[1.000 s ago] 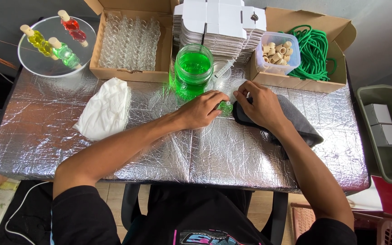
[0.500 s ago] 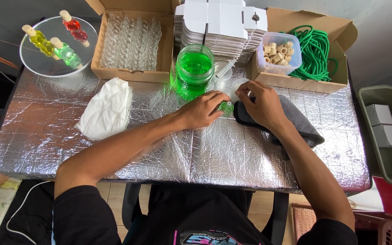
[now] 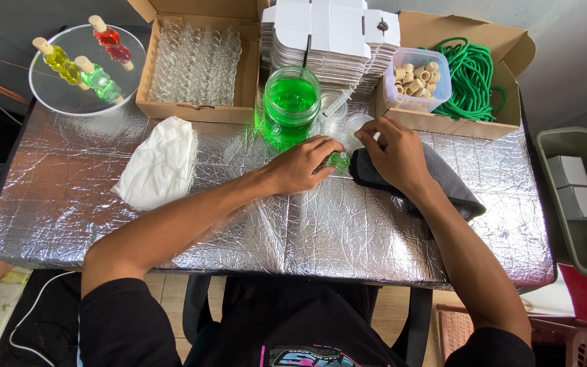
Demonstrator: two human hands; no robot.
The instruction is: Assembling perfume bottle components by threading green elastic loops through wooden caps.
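Grasping a small green-filled bottle (image 3: 339, 161), the left hand (image 3: 304, 163) is keeping its grip clenched just in front of the green jar (image 3: 291, 105). Right hand (image 3: 395, 153) is resting on a dark cloth (image 3: 443, 183) right of the jar, fingertips at the bottle; its grip cannot be told.

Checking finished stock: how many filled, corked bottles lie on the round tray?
3, all on the round tray at the table's far left corner: a yellow bottle leftmost, a green bottle nearer the person, a red bottle farthest back.
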